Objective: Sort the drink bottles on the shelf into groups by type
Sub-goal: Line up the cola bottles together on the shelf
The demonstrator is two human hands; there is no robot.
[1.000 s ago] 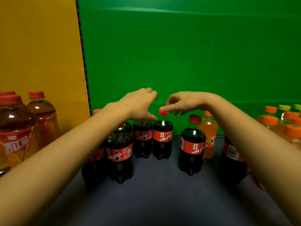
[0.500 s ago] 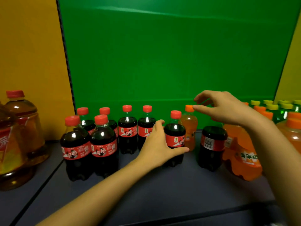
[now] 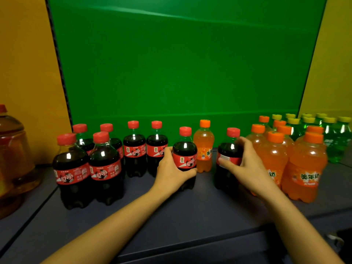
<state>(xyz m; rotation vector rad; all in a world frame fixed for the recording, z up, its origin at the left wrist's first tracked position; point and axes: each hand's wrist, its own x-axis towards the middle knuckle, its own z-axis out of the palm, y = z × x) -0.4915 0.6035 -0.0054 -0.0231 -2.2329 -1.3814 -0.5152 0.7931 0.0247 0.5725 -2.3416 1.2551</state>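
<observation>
At the far left edge of the dark shelf [image 3: 190,216] stands a large amber tea bottle [image 3: 13,159] with a red cap, partly cut off by the frame. To its right is a cluster of six cola bottles [image 3: 106,162] with red caps and red labels: two near, four farther back toward the green backdrop [image 3: 181,63].

The left hand [image 3: 172,173] reaches in from the near side and its grip is wrapped around the lower body of a seventh cola bottle [image 3: 185,149], which stands upright on the shelf just right of the cluster. Just beside that bottle, slightly farther back, stands a lone orange soda bottle [image 3: 203,147].

Further right, the right hand [image 3: 245,164] has its grip closed around another cola bottle [image 3: 229,149], thumb across the label and fingers behind it; this one is also upright on the shelf.

Right of it is a group of orange soda bottles [image 3: 304,168] with orange caps, the nearest two largest in view. Behind them at the far right stand green soda bottles [image 3: 335,141] with yellow caps, before a yellow panel [image 3: 335,54].
</observation>
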